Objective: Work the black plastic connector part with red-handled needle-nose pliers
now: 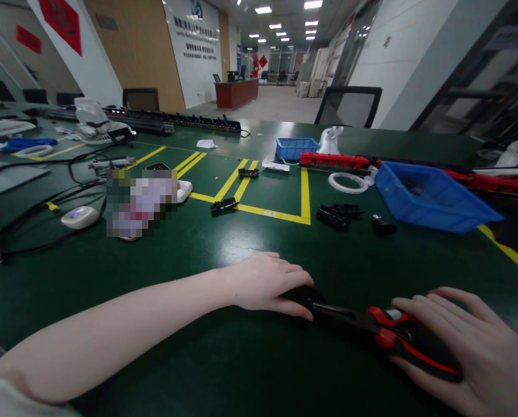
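Red-and-black needle-nose pliers (383,329) lie in the grip of my right hand (471,347), its fingers closed around the handles. The long jaws point left and their tips meet a small black part (301,296). My left hand (274,286) has its fingers wrapped over that part and presses it near the green tabletop (224,359). Most of the part is hidden under the fingers, so its shape cannot be made out. Whether the plier tips pinch it or only touch it is unclear.
Beyond my hands lie several black plastic pieces (338,215), a black cylindrical piece (383,225) and a roll of white tape (348,183). A blue bin (433,200) stands to the right, a smaller one (296,149) farther back. Left are black cables (37,217) and a white device (80,217).
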Action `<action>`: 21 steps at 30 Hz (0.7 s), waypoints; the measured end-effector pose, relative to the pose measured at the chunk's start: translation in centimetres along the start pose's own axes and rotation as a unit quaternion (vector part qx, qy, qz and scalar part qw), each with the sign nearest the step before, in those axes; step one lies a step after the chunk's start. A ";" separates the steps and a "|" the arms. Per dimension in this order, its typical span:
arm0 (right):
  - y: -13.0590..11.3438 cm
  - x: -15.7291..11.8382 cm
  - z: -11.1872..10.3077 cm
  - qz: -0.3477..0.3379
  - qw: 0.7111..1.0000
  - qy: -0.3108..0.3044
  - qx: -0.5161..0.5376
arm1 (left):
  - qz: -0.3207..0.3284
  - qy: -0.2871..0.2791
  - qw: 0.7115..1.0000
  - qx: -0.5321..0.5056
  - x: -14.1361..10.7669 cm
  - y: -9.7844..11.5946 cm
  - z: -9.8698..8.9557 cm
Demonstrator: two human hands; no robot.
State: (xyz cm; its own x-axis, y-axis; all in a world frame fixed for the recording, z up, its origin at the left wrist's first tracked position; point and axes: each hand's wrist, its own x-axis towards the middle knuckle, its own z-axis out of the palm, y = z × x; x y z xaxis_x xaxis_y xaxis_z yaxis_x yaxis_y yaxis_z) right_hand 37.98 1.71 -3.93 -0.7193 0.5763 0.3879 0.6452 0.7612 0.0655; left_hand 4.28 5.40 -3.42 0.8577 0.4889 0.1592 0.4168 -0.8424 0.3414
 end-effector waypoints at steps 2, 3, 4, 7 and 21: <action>0.3 -0.3 0.4 0.016 1.000 0.014 -0.005 | 0.002 0.000 1.000 -0.001 0.1 0.0 -0.1; 0.4 -0.4 0.6 0.007 1.000 0.015 -0.007 | 0.003 0.001 1.000 -0.001 0.1 0.0 -0.1; 0.5 -0.5 0.8 0.006 1.000 0.011 -0.010 | 0.004 0.002 1.000 -0.001 0.1 0.0 -0.1; 0.6 -0.7 1.0 0.005 1.000 -0.005 -0.020 | 0.006 0.003 1.000 0.000 0.1 0.0 -0.2; -0.2 1.1 -0.4 -0.038 0.999 -0.012 -0.025 | 0.010 0.008 1.000 -0.003 -0.1 -0.1 0.1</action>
State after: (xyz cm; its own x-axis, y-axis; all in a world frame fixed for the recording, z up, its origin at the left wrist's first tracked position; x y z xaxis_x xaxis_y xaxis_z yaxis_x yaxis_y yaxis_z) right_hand 37.21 2.08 -3.14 -0.7720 0.5255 0.3575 0.6004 0.7876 0.1389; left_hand 4.19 5.41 -3.53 0.8603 0.4765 0.1811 0.3989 -0.8504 0.3430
